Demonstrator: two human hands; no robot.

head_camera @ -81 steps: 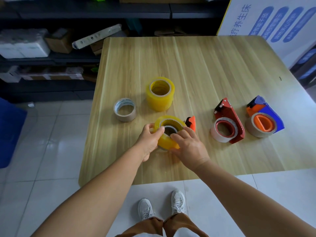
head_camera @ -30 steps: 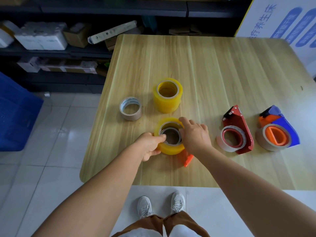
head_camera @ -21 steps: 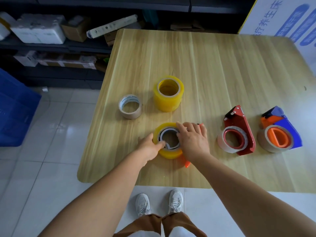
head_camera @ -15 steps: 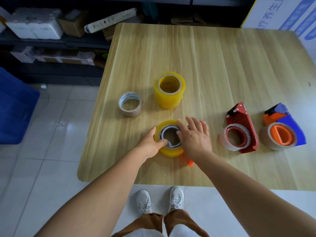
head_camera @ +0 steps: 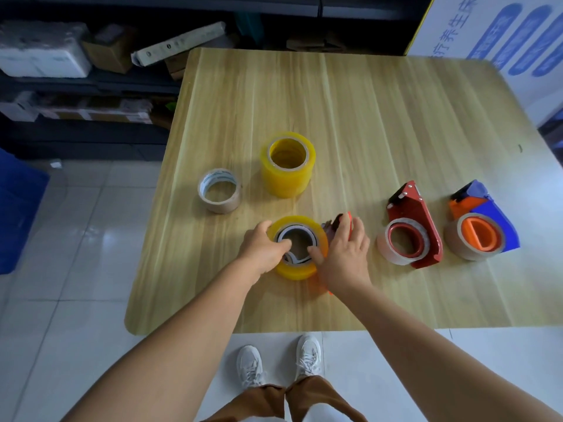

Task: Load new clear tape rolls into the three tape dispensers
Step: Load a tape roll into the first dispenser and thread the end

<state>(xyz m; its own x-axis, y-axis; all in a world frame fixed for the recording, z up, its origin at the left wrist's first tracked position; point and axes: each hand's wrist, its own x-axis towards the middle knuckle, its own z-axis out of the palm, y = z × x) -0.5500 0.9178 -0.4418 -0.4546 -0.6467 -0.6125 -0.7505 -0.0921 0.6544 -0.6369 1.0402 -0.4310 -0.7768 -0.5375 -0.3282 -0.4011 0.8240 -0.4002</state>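
A yellowish clear tape roll [head_camera: 297, 271] lies flat near the table's front edge, on an orange dispenser [head_camera: 347, 217] mostly hidden beneath it and my hand. My left hand [head_camera: 263, 246] grips the roll's left rim, fingers curled into its core. My right hand [head_camera: 342, 251] lies over the roll's right side and the dispenser, thumb at the core. A stack of yellowish rolls [head_camera: 288, 164] stands behind. A red dispenser [head_camera: 422, 217] and a blue-and-orange dispenser [head_camera: 487, 220] sit to the right, each with a thin roll on it.
A brownish roll with a white core [head_camera: 219, 194] lies at the left of the wooden table [head_camera: 380, 111]. Dark shelves with boxes [head_camera: 91, 71] stand behind-left, a blue bin [head_camera: 18, 208] on the tiled floor, a printed board [head_camera: 502, 35] at the back right.
The roll has gone from tilted in my hands to flat over the orange dispenser. My right hand has shifted right, uncovering the core, and my left fingers have curled into it.
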